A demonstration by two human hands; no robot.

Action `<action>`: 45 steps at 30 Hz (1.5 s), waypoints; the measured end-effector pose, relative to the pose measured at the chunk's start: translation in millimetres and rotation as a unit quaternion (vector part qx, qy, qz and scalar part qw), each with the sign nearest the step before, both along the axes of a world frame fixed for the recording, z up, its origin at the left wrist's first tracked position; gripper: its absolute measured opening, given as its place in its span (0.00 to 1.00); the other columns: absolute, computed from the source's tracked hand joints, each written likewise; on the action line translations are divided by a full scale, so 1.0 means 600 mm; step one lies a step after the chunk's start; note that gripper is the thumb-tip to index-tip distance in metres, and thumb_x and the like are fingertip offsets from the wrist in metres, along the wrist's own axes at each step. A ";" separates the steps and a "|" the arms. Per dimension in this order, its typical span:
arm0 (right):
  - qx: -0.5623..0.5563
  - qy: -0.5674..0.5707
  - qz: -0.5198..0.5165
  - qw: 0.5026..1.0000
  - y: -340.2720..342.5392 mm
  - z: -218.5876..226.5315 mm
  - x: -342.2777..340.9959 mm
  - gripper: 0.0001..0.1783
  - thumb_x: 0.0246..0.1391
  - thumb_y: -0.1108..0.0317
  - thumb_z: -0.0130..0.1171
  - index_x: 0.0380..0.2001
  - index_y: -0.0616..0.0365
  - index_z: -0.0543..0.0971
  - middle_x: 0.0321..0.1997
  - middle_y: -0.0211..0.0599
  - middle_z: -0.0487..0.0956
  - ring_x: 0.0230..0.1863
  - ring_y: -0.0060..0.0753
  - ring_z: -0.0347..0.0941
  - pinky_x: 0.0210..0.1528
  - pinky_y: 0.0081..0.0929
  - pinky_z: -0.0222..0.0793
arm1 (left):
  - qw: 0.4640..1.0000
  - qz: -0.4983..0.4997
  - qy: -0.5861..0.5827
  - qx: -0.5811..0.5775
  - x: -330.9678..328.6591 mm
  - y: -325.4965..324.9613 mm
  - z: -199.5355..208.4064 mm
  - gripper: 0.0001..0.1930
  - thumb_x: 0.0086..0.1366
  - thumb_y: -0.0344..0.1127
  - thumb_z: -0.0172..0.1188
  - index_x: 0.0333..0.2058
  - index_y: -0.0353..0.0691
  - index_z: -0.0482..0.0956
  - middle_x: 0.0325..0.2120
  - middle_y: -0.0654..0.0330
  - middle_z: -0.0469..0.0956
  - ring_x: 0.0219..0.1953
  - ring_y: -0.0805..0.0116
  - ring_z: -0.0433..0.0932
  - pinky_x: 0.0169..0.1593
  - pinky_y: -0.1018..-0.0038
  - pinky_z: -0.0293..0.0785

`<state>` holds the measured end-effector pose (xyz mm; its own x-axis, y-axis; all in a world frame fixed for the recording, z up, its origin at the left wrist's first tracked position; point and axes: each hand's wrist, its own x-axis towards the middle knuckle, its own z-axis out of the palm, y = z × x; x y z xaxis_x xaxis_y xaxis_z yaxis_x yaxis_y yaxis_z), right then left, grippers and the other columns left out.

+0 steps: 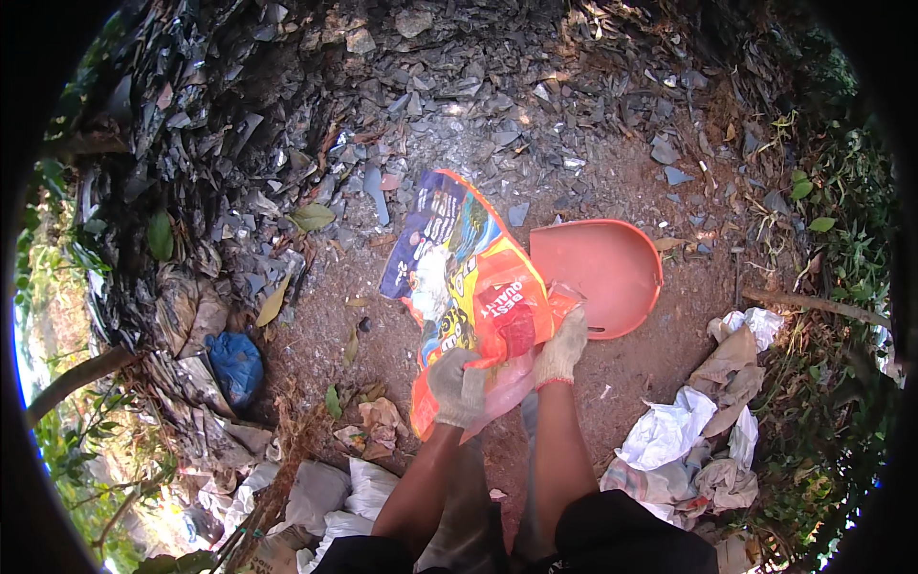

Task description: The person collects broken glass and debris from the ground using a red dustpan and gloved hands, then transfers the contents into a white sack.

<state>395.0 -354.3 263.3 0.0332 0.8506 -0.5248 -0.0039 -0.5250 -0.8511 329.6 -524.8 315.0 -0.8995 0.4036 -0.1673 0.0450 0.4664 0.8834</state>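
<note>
Both hands wear pale knitted gloves and hold a colourful plastic packaging bag [497,287], orange, yellow and dark blue with printing. My left hand [456,388] is closed on its near left edge, the fingers curled in. At the near right edge, my right hand [562,350] grips the bag, with the fingers partly hidden by crumpled plastic. The bag spreads away from me, its dark blue end farthest off. Just beyond my right hand lies a shallow orange scoop-shaped pan [602,273] on the dirt, its left side partly covered by the bag.
Broken dark slate-like pieces [459,86] cover the far ground and heap up at left. A crumpled blue plastic bag [234,368] lies left. White crumpled bags [666,430] lie at right, beside green plants [841,383]. Filled white sacks [368,488] sit near left; branches [81,383] jut in.
</note>
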 end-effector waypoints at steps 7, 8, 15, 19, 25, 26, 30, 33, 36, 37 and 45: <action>-0.104 0.027 0.250 0.962 -0.069 -0.030 -0.001 0.15 0.70 0.66 0.50 0.51 0.66 0.77 0.47 0.50 0.82 0.49 0.48 0.79 0.51 0.40 0.74 | 0.962 -0.151 -0.168 -0.152 0.016 -0.050 0.019 0.13 0.58 0.46 0.62 0.27 0.42 0.83 0.23 0.53 0.80 0.28 0.51 0.80 0.37 0.59 0.75; -0.110 0.028 0.338 0.934 -0.053 -0.060 0.030 0.16 0.68 0.65 0.54 0.52 0.65 0.78 0.48 0.46 0.83 0.49 0.42 0.79 0.51 0.38 0.75 | 0.950 -0.190 -0.186 -0.165 0.009 -0.063 0.028 0.12 0.58 0.45 0.62 0.28 0.43 0.83 0.23 0.54 0.81 0.28 0.50 0.80 0.37 0.58 0.76; -0.309 -0.001 0.714 0.628 0.107 0.032 0.129 0.21 0.62 0.60 0.66 0.51 0.66 0.81 0.50 0.33 0.82 0.50 0.25 0.77 0.55 0.29 0.74 | 0.887 -0.449 -0.100 0.036 -0.128 -0.419 -0.061 0.14 0.49 0.31 0.70 0.37 0.41 0.82 0.38 0.55 0.84 0.43 0.50 0.82 0.46 0.63 0.78; -0.128 0.008 0.787 0.603 0.082 -0.026 0.171 0.18 0.64 0.60 0.62 0.49 0.63 0.83 0.50 0.39 0.83 0.52 0.34 0.78 0.57 0.33 0.72 | 0.871 -0.138 -0.438 -0.174 -0.148 -0.374 -0.015 0.19 0.53 0.40 0.72 0.40 0.34 0.81 0.39 0.51 0.83 0.43 0.49 0.82 0.48 0.62 0.78; 0.188 0.108 0.869 0.446 0.055 0.009 0.057 0.18 0.57 0.65 0.56 0.49 0.55 0.83 0.50 0.44 0.81 0.54 0.50 0.77 0.59 0.40 0.72 | 0.914 -0.233 0.302 -0.136 -0.137 -0.182 0.071 0.39 0.54 0.49 0.73 0.60 0.36 0.70 0.51 0.50 0.77 0.57 0.49 0.75 0.57 0.47 0.72; 0.219 0.137 0.856 0.447 0.047 0.006 0.045 0.17 0.56 0.65 0.57 0.47 0.55 0.83 0.49 0.44 0.82 0.53 0.50 0.77 0.57 0.40 0.73 | 0.904 -0.285 0.313 -0.064 -0.127 -0.118 0.123 0.37 0.56 0.48 0.71 0.60 0.36 0.71 0.53 0.50 0.75 0.58 0.48 0.74 0.56 0.44 0.72; 0.127 0.009 0.867 0.482 0.038 0.055 -0.011 0.18 0.56 0.59 0.63 0.45 0.60 0.80 0.47 0.44 0.82 0.49 0.47 0.80 0.52 0.39 0.75 | 0.859 -0.429 0.164 -0.225 -0.120 -0.085 0.030 0.25 0.55 0.38 0.66 0.52 0.38 0.78 0.48 0.51 0.78 0.54 0.47 0.77 0.53 0.50 0.75; -0.031 -0.285 0.602 0.745 0.016 0.167 -0.046 0.33 0.51 0.51 0.70 0.54 0.61 0.75 0.50 0.48 0.81 0.50 0.49 0.80 0.51 0.44 0.76 | 0.900 -0.328 0.015 -0.286 -0.153 -0.053 0.000 0.17 0.54 0.32 0.63 0.44 0.40 0.81 0.44 0.50 0.80 0.49 0.46 0.79 0.51 0.53 0.76; 0.250 -0.390 0.461 0.757 -0.095 0.164 0.026 0.42 0.50 0.44 0.70 0.58 0.63 0.71 0.51 0.51 0.80 0.51 0.52 0.79 0.54 0.43 0.75 | 0.951 -0.169 0.103 -0.239 -0.165 -0.024 -0.010 0.12 0.53 0.28 0.59 0.37 0.40 0.81 0.40 0.49 0.81 0.44 0.45 0.80 0.50 0.53 0.76; 0.300 -0.431 0.424 0.738 -0.130 0.174 0.042 0.41 0.51 0.45 0.70 0.59 0.63 0.70 0.51 0.51 0.80 0.52 0.53 0.79 0.55 0.43 0.75 | 0.957 -0.133 0.088 -0.243 -0.170 -0.023 -0.006 0.10 0.53 0.29 0.59 0.36 0.39 0.82 0.37 0.50 0.81 0.43 0.44 0.80 0.49 0.53 0.76; 0.221 -0.350 0.583 0.699 -0.218 -0.100 0.150 0.13 0.57 0.64 0.60 0.43 0.55 0.83 0.46 0.43 0.85 0.51 0.49 0.80 0.55 0.43 0.73 | 0.873 -0.340 -0.265 -0.227 -0.119 -0.110 0.013 0.09 0.53 0.30 0.59 0.31 0.36 0.85 0.26 0.50 0.84 0.32 0.54 0.84 0.39 0.64 0.78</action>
